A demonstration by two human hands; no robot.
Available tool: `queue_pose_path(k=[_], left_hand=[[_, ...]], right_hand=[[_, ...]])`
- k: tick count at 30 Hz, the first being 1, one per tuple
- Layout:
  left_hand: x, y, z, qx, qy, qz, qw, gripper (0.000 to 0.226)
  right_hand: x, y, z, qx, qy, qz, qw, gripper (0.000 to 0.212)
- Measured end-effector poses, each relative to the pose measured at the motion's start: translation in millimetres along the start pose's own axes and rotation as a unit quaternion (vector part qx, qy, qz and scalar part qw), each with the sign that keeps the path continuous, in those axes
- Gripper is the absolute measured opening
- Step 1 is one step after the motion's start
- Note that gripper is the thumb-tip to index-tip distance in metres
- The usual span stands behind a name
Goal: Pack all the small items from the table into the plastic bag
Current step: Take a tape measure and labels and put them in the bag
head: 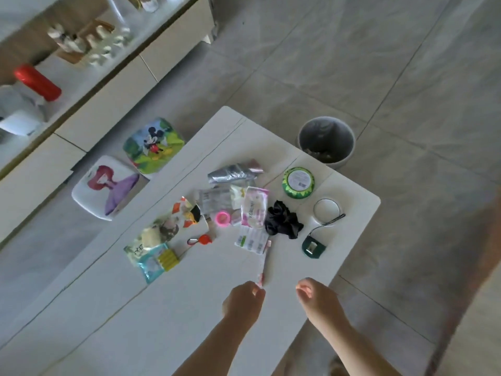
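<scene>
My left hand (244, 302) pinches the near end of a thin clear plastic bag (263, 263) with a pink-red strip, which stretches away over the white table (162, 321). My right hand (317, 297) hovers beside it at the table's right edge, fingers loosely curled, holding nothing. Beyond lie small items: a green round tin (298, 183), a black scrunchie (283, 222), a bangle (326, 210), a dark green pouch (314, 246), a pink BERLIN packet (254, 207), a pink ring (223, 218), a silver sachet (233, 172), a red keychain (202, 240), yellow crayons (168, 259) and a snack bag (173, 223).
Two low stools stand left of the table, one with a cartoon mouse (153, 145), one with a princess (108, 185). A grey bin (326, 139) sits on the tiled floor past the far right corner. A long cabinet with a red bottle (38, 82) runs along the left.
</scene>
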State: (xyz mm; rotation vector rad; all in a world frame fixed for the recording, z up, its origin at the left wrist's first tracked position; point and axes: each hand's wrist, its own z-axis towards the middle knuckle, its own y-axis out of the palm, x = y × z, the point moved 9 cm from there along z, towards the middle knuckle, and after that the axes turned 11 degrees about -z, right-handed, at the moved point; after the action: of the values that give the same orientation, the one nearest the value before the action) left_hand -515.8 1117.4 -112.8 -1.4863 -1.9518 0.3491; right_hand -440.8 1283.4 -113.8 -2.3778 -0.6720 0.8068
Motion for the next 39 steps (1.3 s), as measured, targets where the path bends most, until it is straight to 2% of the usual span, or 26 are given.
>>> queue_pose_path(k=[5,10,13,17,22,26,29,32,35,39], left_hand=[[-21,4,43,0.001,-0.034,-0.05,0.998,0.032],[-31,25,85,0.016,-0.053,-0.106,0.993,0.027],[-27,37,103,0.03,-0.05,-0.101,0.993,0.031],[-23,56,119,0.033,-0.06,-0.09,0.994,0.033],[-31,66,132,0.057,-0.111,-0.07,0.99,0.037],[-36,70,139,0.052,-0.119,-0.067,0.989,0.023],[-39,70,132,0.043,-0.124,-0.135,0.982,0.014],[-37,54,125,0.067,-0.122,-0.191,0.972,0.009],[-29,18,137,0.118,-0.092,-0.205,0.967,0.025],[-19,-7,169,0.147,-0.07,-0.132,0.978,0.059]], right_hand=[[-13,18,48,-0.008,-0.017,-0.05,0.999,0.025],[7,11,104,0.047,-0.002,-0.101,0.994,0.032],[26,3,129,0.095,0.018,-0.148,0.984,0.037],[39,1,151,0.134,0.014,-0.185,0.973,0.055],[34,11,160,0.132,0.01,-0.254,0.958,0.068],[39,24,157,0.104,0.026,-0.252,0.962,0.073],[47,34,147,0.058,0.053,-0.23,0.97,0.073],[50,35,137,0.045,0.076,-0.18,0.98,0.073],[44,30,135,0.052,0.064,-0.114,0.99,0.079],[35,29,136,0.058,0.022,-0.064,0.996,0.085]])
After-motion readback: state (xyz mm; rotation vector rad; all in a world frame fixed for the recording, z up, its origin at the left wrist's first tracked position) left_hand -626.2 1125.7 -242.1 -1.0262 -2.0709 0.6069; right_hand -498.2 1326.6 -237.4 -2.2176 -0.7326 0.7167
